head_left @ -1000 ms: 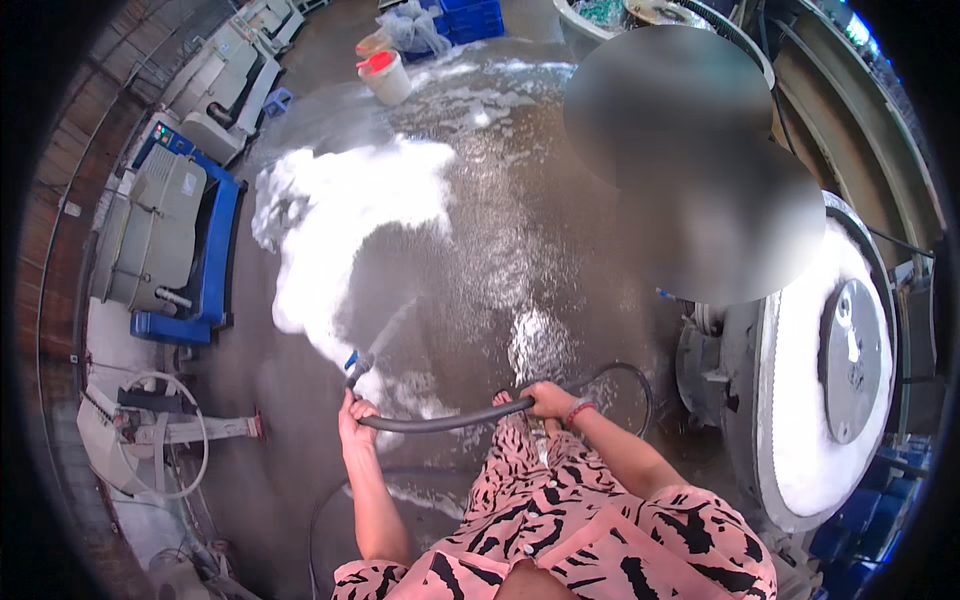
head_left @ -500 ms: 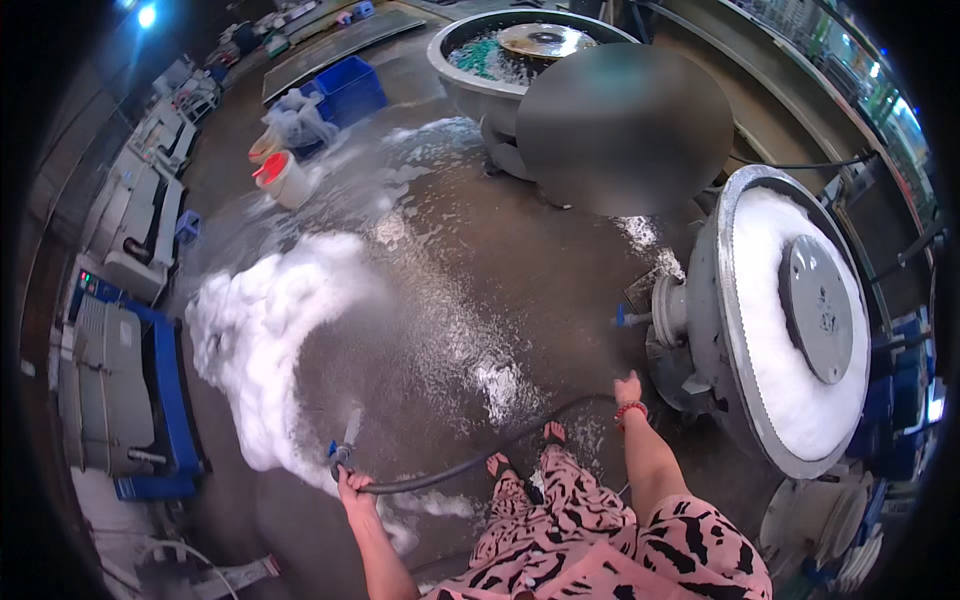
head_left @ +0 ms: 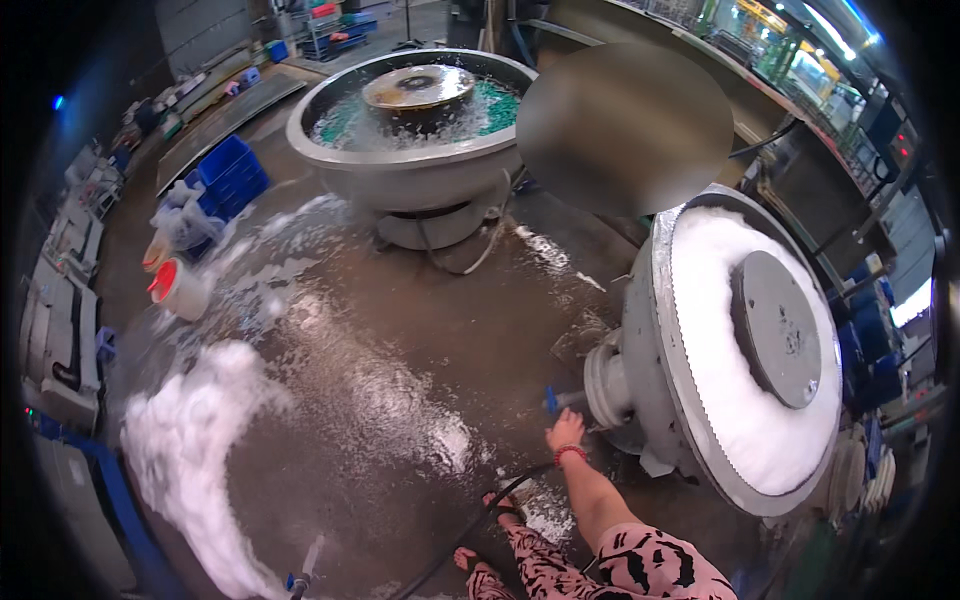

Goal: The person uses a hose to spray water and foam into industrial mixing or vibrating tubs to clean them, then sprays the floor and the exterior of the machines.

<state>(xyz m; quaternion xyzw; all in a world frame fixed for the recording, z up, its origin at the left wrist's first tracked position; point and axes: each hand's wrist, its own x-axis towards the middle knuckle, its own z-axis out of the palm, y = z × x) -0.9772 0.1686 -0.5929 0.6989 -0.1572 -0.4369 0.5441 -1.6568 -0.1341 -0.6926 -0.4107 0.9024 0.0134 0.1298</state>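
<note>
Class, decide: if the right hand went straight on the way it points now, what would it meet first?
Most likely the blue valve by the foamy tub, just beyond the right hand; depth is unclear, so they may already touch.

Workshop interior. Wet brown floor (head_left: 450,325), glossy with reflected light. Gray wall (head_left: 205,40), far upper left; shelf (head_left: 335,43) beside it. Gray machines (head_left: 62,335) line left side. Small blue light (head_left: 58,102) upper left, white strip light (head_left: 830,32) upper right.

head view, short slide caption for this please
Right hand near a blue valve handle beside a round grey metal tub of white foam, above wet brown floor.
</note>
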